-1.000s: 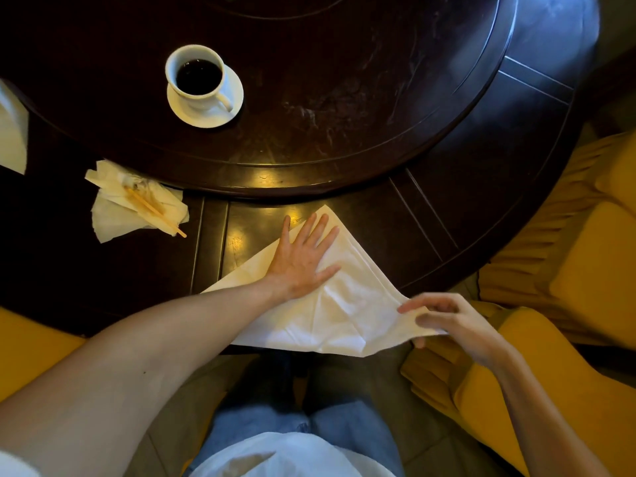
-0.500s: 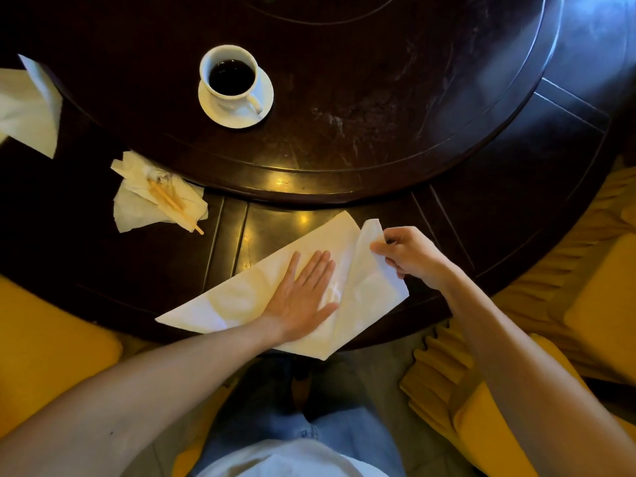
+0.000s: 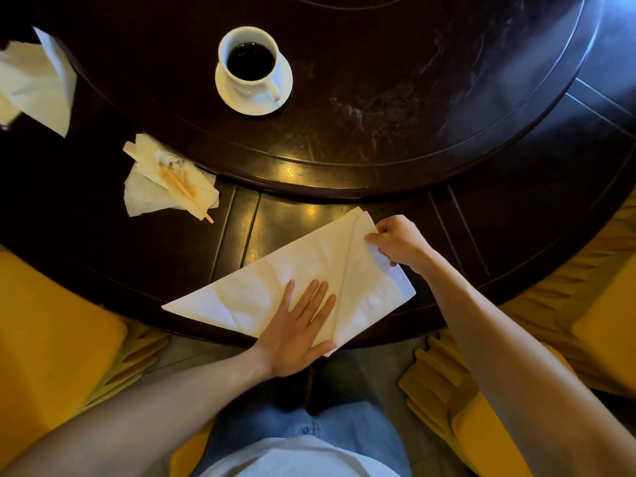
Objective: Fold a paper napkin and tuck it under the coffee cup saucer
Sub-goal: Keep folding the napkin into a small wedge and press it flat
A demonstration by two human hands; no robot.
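Pinching napkin point(image 3: 303, 270), right hand point(image 3: 399, 241); left hand point(image 3: 299, 328) flat; crumpled tissue point(image 3: 161, 182) nearby.

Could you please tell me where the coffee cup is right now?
In the head view, the coffee cup stands on its saucer on the raised round centre of the table, upper left of the napkin.

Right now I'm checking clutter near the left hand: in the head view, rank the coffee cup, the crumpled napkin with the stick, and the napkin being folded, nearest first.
1. Napkin being folded, under the left hand.
2. Crumpled napkin with the stick, far left.
3. Coffee cup, farthest, on its saucer.
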